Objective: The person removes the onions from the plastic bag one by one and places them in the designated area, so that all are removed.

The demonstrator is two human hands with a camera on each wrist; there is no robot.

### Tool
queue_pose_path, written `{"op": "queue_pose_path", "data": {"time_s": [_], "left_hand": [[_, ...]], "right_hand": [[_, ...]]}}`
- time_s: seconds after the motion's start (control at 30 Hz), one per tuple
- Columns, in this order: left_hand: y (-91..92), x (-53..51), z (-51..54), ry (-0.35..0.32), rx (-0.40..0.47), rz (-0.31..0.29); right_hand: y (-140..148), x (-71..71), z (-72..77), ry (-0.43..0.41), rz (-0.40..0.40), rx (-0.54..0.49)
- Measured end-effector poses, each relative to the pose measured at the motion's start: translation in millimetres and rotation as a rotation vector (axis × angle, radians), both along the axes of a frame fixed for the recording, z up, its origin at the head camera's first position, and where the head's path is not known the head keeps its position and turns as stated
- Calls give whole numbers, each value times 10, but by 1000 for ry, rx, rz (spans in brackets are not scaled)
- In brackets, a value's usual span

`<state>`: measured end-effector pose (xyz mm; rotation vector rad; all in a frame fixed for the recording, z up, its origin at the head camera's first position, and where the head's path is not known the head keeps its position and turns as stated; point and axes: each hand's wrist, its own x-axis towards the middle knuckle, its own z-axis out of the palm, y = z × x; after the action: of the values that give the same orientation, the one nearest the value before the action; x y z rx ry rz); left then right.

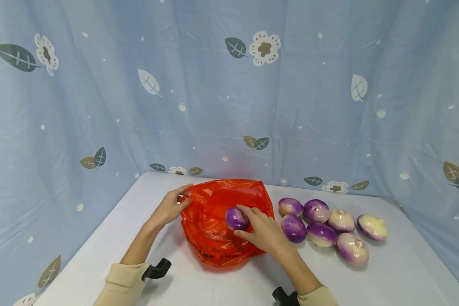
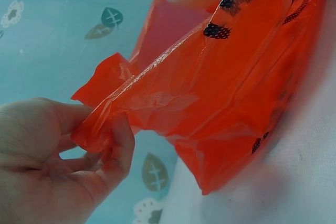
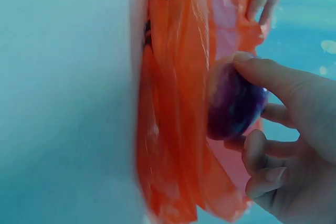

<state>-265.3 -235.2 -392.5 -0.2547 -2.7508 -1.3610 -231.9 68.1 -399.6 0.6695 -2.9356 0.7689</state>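
Note:
A red plastic bag point(image 1: 210, 246) with dark lettering lies on the white table, its mouth spread wide. At the bag's left edge my left hand point(image 1: 171, 207) pinches the rim; in the left wrist view the thumb and fingers point(image 2: 123, 145) hold a fold of the plastic. Over the bag's mouth, my right hand point(image 1: 265, 231) grips a glossy purple-and-white turnip point(image 1: 236, 219) between thumb and fingertips. That turnip point(image 3: 236, 100) appears dark purple in the right wrist view, partly behind the bag's near rim. The bottom of the bag is partly hidden by the hand and turnip.
Several more purple-and-white turnips point(image 1: 321, 234) sit grouped on the table to the right of the bag. A blue curtain point(image 1: 214, 106) with leaves and flowers hangs along the back and sides of the white table point(image 1: 398, 272). Black wrist mounts point(image 1: 157, 269) show near both sleeves.

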Motion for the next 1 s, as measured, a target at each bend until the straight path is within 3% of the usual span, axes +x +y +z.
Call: {"op": "queue_pose_path", "data": {"time_s": [0.43,0.87,1.0], "left_hand": [[-18,-4,-16,3,1,10],[-23,0,0,9,-9,17],[-14,2,5,9,-5,17]], "right_hand": [[533,190,176,104,-87,-38],[1130,252,283,168,-165,-19],[1324,266,347,152,-192,-16]]}}
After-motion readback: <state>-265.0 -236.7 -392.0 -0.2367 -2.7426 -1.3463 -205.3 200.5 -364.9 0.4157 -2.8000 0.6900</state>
